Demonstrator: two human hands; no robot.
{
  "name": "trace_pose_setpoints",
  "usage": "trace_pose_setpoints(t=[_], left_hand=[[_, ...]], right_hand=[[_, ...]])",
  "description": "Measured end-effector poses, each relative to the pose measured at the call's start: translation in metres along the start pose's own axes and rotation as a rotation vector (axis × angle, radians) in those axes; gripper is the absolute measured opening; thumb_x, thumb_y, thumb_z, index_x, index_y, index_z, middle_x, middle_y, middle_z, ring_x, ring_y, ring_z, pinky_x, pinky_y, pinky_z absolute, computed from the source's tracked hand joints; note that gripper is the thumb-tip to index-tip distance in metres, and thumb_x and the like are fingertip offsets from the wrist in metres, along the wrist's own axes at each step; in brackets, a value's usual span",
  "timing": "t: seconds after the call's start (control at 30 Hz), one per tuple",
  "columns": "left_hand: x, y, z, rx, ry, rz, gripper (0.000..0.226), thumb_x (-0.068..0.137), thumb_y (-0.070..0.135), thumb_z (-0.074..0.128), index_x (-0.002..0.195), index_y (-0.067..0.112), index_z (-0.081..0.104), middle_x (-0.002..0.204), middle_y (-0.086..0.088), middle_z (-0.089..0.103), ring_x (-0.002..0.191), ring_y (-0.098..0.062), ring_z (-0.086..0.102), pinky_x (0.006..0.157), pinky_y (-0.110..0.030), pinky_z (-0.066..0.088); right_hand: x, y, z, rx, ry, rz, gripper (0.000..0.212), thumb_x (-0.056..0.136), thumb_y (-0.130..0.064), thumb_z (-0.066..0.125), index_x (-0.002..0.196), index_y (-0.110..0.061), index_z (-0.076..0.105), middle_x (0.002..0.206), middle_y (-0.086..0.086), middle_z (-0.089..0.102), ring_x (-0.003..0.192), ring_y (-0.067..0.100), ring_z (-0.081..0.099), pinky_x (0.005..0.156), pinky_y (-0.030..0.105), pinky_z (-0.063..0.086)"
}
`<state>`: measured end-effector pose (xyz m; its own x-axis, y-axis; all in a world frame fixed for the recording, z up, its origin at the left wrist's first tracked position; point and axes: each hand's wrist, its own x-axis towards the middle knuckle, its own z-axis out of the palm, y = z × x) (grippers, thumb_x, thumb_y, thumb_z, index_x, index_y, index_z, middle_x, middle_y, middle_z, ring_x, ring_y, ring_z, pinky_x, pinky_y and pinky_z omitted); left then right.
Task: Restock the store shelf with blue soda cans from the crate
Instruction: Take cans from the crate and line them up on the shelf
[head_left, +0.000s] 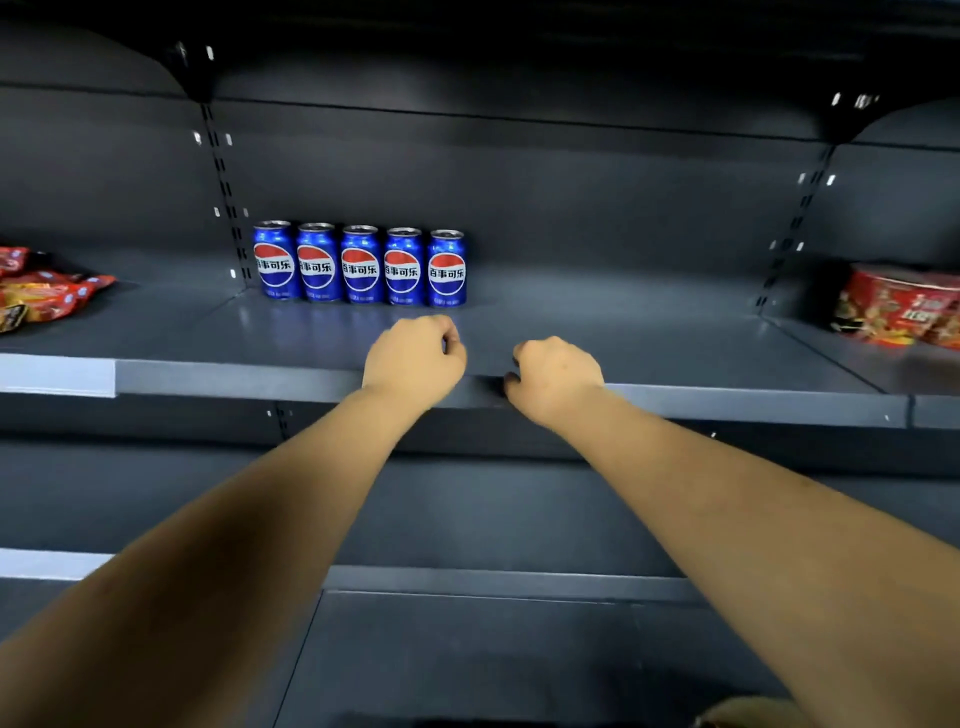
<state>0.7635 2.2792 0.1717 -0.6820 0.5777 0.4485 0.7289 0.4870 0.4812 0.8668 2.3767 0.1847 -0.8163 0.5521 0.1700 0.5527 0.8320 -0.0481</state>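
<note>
Several blue soda cans (360, 265) stand upright in a row at the back of the dark grey shelf (675, 358), left of its middle. My left hand (415, 356) hovers above the shelf just in front of the rightmost can (447, 268), with curled fingers that hold nothing. My right hand (553, 376) is beside it at the shelf's front edge, also curled and holding nothing. The crate is out of view.
Red snack packets (41, 293) lie on the neighbouring shelf to the left. Red noodle bowls (904, 306) stand at the right. Bare shelf stretches right of the cans. A lower shelf (493, 582) runs under my forearms. A tan object (748, 714) peeks in at the bottom edge.
</note>
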Motion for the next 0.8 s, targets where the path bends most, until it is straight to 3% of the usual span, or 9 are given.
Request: trace_pose_setpoints(t=[0.07,0.13,0.27,0.4,0.57,0.8], left_hand=[[-0.01,0.001,-0.004,0.017,-0.017,0.025,0.018,0.088,0.017,0.046,0.09,0.014,0.063,0.074,0.0,0.055,0.084,-0.029,0.056,0.07,-0.031,0.042],[-0.018,0.001,-0.007,0.038,-0.03,0.055,0.018,0.089,0.017,0.046,0.091,0.014,0.063,0.073,0.001,0.055,0.082,-0.028,0.055,0.07,-0.031,0.042],[-0.033,-0.007,-0.014,0.006,-0.108,0.077,0.015,0.087,0.015,0.048,0.085,0.017,0.062,0.065,0.004,0.053,0.081,-0.028,0.058,0.071,-0.031,0.046],[-0.055,-0.018,-0.025,-0.077,-0.245,0.084,0.017,0.088,0.012,0.049,0.083,0.013,0.065,0.06,0.009,0.055,0.082,-0.027,0.062,0.08,-0.039,0.051],[-0.087,-0.041,-0.034,-0.042,-0.288,0.074,0.018,0.088,0.011,0.047,0.087,0.012,0.066,0.065,0.001,0.06,0.077,-0.026,0.061,0.076,-0.036,0.051],[-0.134,-0.068,-0.026,-0.005,-0.357,0.099,0.017,0.09,0.013,0.048,0.085,0.017,0.064,0.058,0.011,0.049,0.06,-0.015,0.049,0.066,-0.03,0.046]], right_hand=[[-0.009,0.002,-0.001,0.019,-0.006,0.014,0.018,0.093,-0.023,0.047,0.079,-0.012,0.044,0.099,0.01,0.058,0.09,0.031,0.056,0.067,0.028,0.037],[-0.016,0.004,-0.001,0.041,-0.005,0.026,0.014,0.093,-0.024,0.047,0.087,-0.012,0.049,0.103,0.01,0.06,0.084,0.029,0.051,0.066,0.029,0.038],[-0.03,0.005,0.002,0.166,-0.016,0.078,0.027,0.093,-0.023,0.048,0.112,-0.009,0.06,0.109,0.011,0.061,0.094,0.029,0.057,0.069,0.029,0.044],[-0.042,-0.007,0.011,0.24,0.015,0.111,0.025,0.089,-0.02,0.05,0.108,-0.01,0.064,0.106,0.012,0.063,0.096,0.032,0.059,0.075,0.032,0.049],[-0.06,-0.03,0.03,0.327,0.004,0.094,0.021,0.09,-0.023,0.053,0.104,-0.015,0.066,0.107,0.01,0.066,0.099,0.03,0.061,0.086,0.035,0.052],[-0.108,-0.043,0.06,0.319,-0.039,0.013,0.021,0.09,-0.023,0.052,0.103,-0.017,0.067,0.099,0.008,0.068,0.094,0.027,0.061,0.084,0.037,0.052]])
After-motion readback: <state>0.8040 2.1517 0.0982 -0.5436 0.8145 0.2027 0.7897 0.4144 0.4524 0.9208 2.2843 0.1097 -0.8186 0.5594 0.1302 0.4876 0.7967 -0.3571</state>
